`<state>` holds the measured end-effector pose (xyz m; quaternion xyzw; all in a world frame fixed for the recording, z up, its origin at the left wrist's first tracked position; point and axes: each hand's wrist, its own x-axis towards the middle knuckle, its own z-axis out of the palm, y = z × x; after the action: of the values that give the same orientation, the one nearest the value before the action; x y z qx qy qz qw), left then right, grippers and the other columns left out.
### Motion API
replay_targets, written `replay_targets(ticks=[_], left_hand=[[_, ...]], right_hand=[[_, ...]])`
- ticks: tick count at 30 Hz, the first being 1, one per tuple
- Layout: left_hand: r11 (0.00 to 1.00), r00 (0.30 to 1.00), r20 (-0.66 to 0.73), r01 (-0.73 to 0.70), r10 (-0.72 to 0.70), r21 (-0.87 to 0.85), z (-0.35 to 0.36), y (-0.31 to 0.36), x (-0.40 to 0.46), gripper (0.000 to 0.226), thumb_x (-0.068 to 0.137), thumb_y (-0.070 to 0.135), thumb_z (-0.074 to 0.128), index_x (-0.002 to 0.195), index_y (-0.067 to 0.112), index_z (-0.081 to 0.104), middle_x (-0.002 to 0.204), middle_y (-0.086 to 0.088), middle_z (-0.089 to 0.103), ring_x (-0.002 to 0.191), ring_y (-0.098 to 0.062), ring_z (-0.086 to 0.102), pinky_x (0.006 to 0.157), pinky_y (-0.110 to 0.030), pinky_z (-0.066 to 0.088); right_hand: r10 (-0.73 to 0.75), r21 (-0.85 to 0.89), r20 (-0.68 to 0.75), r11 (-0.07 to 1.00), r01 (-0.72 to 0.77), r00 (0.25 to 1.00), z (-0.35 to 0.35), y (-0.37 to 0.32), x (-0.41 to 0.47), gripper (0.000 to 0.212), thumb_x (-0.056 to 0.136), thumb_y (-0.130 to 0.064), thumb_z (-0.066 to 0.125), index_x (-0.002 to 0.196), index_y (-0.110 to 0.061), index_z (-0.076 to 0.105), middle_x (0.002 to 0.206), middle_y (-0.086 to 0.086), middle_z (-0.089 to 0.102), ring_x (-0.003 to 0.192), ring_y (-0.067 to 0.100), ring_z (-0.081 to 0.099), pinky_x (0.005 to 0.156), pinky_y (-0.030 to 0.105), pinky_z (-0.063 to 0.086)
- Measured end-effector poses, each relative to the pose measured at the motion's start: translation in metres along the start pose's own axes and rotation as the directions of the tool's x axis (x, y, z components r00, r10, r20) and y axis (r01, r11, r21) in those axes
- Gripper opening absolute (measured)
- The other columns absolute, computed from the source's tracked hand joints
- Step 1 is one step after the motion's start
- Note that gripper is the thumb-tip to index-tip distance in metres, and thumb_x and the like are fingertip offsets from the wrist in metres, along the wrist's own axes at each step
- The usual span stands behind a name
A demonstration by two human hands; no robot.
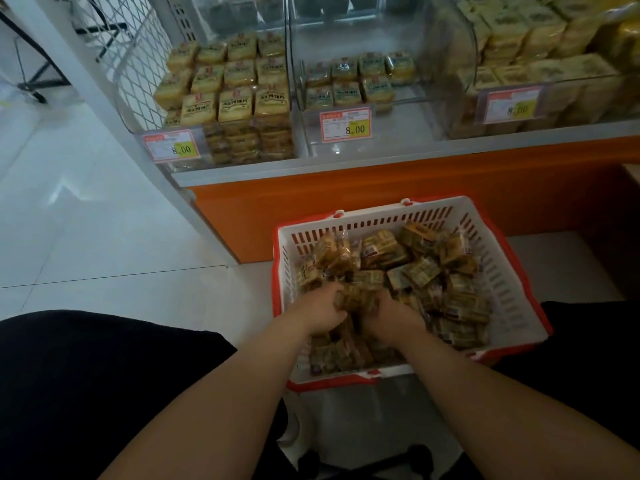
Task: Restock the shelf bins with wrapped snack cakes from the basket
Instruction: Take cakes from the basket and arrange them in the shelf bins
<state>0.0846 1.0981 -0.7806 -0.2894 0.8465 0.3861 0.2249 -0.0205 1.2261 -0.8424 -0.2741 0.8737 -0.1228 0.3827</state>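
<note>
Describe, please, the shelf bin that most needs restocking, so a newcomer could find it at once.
Start at the orange shelf base behind the basket. Three clear bins sit above it; take the middle bin. Unlike its packed neighbours, it holds just two short rows of snack cakes.

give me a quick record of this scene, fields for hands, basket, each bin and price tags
left hand: in the basket, gripping cakes
right hand: in the basket, gripping cakes
basket: white with red rim, on the floor below the shelf, holds many loose cakes
left bin: stacked nearly full
middle bin: only a few rows, mostly bare
right bin: piled high
price tags: each reads 8.00
</note>
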Motion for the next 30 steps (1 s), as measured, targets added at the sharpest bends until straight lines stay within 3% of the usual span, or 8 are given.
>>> replay_targets(ticks=[4,7,10,12,15,19,26,30], left_hand=[[0.991,0.989,0.071,-0.128,0.131,-0.05,-0.004,0.002,0.001,0.051,0.081,0.024,0.077,0.128,0.025,0.058,0.121,0.003,0.063,0.112,-0.014,0.058,0.1,-0.031,0.047],[0.956,0.986,-0.094,-0.157,0.137,-0.247,-0.01,0.008,-0.003,0.061,0.083,0.028,0.076,0.138,0.028,0.049,0.128,0.007,0.057,0.12,-0.012,0.053,0.098,-0.026,0.042],[0.906,0.978,-0.173,-0.176,0.117,-0.384,-0.024,0.014,-0.011,0.059,0.092,0.023,0.066,0.145,0.026,0.041,0.132,0.002,0.057,0.12,-0.015,0.054,0.096,-0.029,0.045],[0.821,0.993,-0.116,-0.09,0.029,-0.564,-0.034,0.021,-0.017,0.051,0.095,0.02,0.061,0.143,0.021,0.043,0.125,-0.002,0.063,0.109,-0.018,0.063,0.089,-0.032,0.054],[0.543,0.997,-0.005,0.035,-0.073,-0.839,-0.042,0.031,-0.027,0.028,0.1,0.012,0.053,0.127,0.018,0.054,0.103,-0.004,0.073,0.094,-0.02,0.069,0.074,-0.031,0.056],[0.377,0.998,-0.001,0.02,-0.055,-0.926,-0.053,0.04,-0.039,0.017,0.1,0.012,0.053,0.113,0.018,0.062,0.093,-0.004,0.076,0.091,-0.021,0.069,0.073,-0.033,0.054],[0.484,0.976,-0.213,-0.16,-0.056,-0.86,-0.103,0.069,-0.055,0.069,0.088,-0.009,0.058,0.14,0.033,0.039,0.125,-0.014,0.061,0.095,-0.032,0.071,0.07,-0.037,0.06],[0.528,0.935,-0.347,-0.259,-0.072,-0.809,-0.143,0.089,-0.062,0.05,0.087,-0.002,0.064,0.127,0.024,0.05,0.112,-0.013,0.067,0.077,-0.023,0.069,0.059,-0.03,0.056]], right_hand=[[-0.028,0.427,0.047,0.904,0.005,0.998,-0.05,-0.031,-0.002,0.032,0.095,-0.035,0.051,0.107,-0.01,0.068,0.099,0.007,0.068,0.095,0.023,0.064,0.084,0.036,0.051],[0.005,0.7,0.174,0.703,-0.127,0.985,-0.082,-0.049,-0.013,0.025,0.093,-0.033,0.061,0.096,-0.009,0.069,0.07,0.004,0.064,0.058,0.014,0.057,0.051,0.024,0.047],[-0.038,0.811,0.208,0.565,-0.151,0.977,-0.098,-0.053,-0.02,0.023,0.095,-0.032,0.06,0.103,-0.011,0.066,0.062,0.001,0.058,0.055,0.012,0.05,0.053,0.024,0.043],[-0.05,0.828,0.181,0.546,-0.125,0.982,-0.104,-0.054,-0.022,0.023,0.097,-0.03,0.056,0.102,-0.009,0.065,0.056,-0.001,0.054,0.05,0.011,0.044,0.05,0.023,0.036],[-0.029,0.818,0.114,0.57,-0.077,0.993,-0.114,-0.056,-0.025,0.024,0.096,-0.028,0.057,0.102,-0.008,0.068,0.053,-0.002,0.049,0.045,0.009,0.037,0.044,0.021,0.03],[-0.026,0.741,-0.11,0.664,0.099,0.994,-0.139,-0.066,-0.038,0.022,0.098,-0.027,0.054,0.107,-0.012,0.066,0.073,0.003,0.057,0.056,0.013,0.047,0.051,0.024,0.041],[-0.252,0.42,-0.27,0.838,0.349,0.929,-0.167,-0.102,-0.077,0.029,0.095,-0.041,0.057,0.116,-0.02,0.055,0.104,-0.004,0.06,0.084,0.014,0.06,0.064,0.027,0.047],[-0.25,0.327,-0.343,0.872,0.364,0.906,-0.16,-0.123,-0.083,0.062,0.085,-0.051,0.067,0.134,-0.022,0.044,0.129,0.001,0.045,0.109,0.019,0.053,0.09,0.039,0.052]])
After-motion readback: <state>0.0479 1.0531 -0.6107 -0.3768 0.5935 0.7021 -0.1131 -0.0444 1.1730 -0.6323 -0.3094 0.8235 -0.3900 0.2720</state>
